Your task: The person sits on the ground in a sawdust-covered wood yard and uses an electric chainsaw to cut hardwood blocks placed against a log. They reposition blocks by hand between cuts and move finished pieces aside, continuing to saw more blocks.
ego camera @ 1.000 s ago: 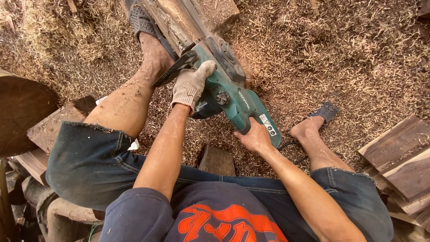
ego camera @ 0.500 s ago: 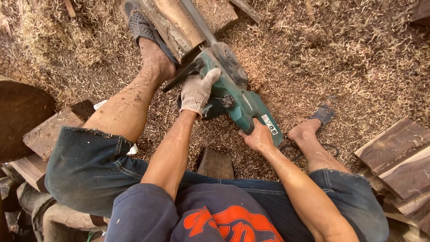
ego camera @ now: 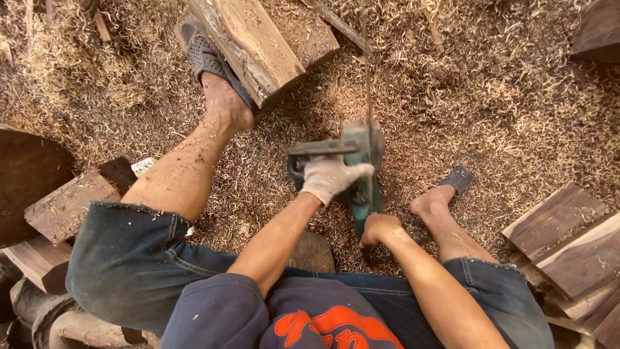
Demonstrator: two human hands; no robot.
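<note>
A: State the grip on the green chainsaw (ego camera: 363,169).

B: 2 hands hold it. The gloved left hand (ego camera: 330,178) is closed over the front handle; the bare right hand (ego camera: 378,230) is closed around the rear grip. The saw hangs low between the legs, bar (ego camera: 368,77) pointing away over the sawdust floor (ego camera: 516,97).

A: Recommended practice?

B: Keep both grips firm and the bar clear of the left foot (ego camera: 223,97), which rests against the log (ego camera: 248,45).

A: Labels?

B: None readable; 1 small white scrap (ego camera: 143,167) lies beside the left knee.

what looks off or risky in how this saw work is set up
The left foot in an open sandal braces the wood block, close to the green chainsaw and its bar. Only the left hand is gloved; the right hand is bare. Wood shavings cover the ground.
</note>
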